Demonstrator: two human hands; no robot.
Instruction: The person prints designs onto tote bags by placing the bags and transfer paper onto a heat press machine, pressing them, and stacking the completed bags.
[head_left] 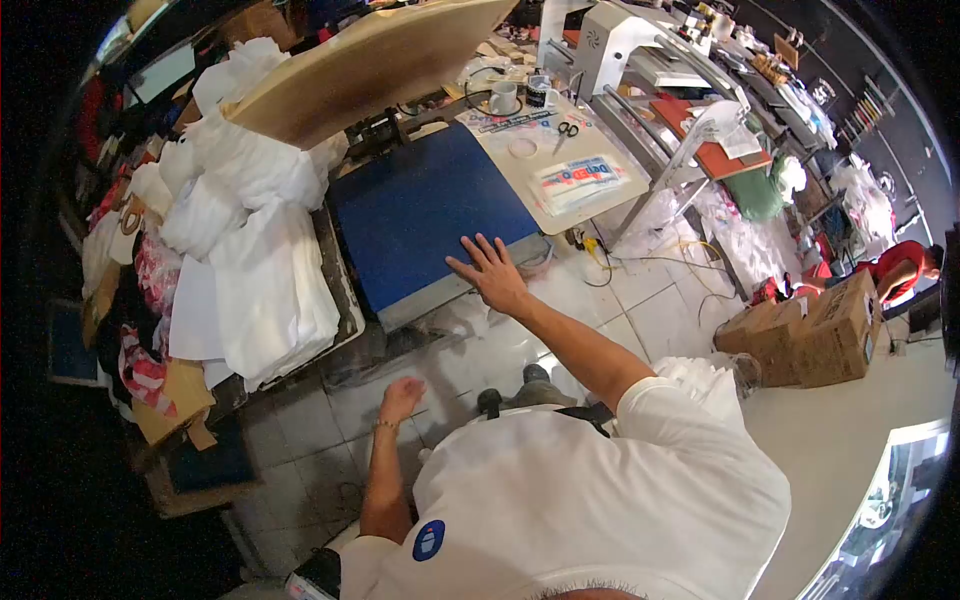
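Observation:
My right hand (490, 275) lies palm down with its fingers spread at the near edge of a wide, flat dark blue board (420, 205) with a grey front edge. Nothing is held in it. My left hand (400, 400) hangs low over the tiled floor, apart from the board. Its fingers look loosely curled, and no object shows in it. Left of the board rises a tall stack of folded white cloth (275, 290). To the right, a cream mat (560, 150) carries a printed sheet (580, 180) and black-handled scissors (568, 129).
A large tan panel (370, 65) slants above the board's far side. Mugs (503, 97) stand behind the mat. At the right are a white-framed machine (610, 45), cables on the tiles (640, 280), cardboard boxes (810, 335) and a person in red (895, 268).

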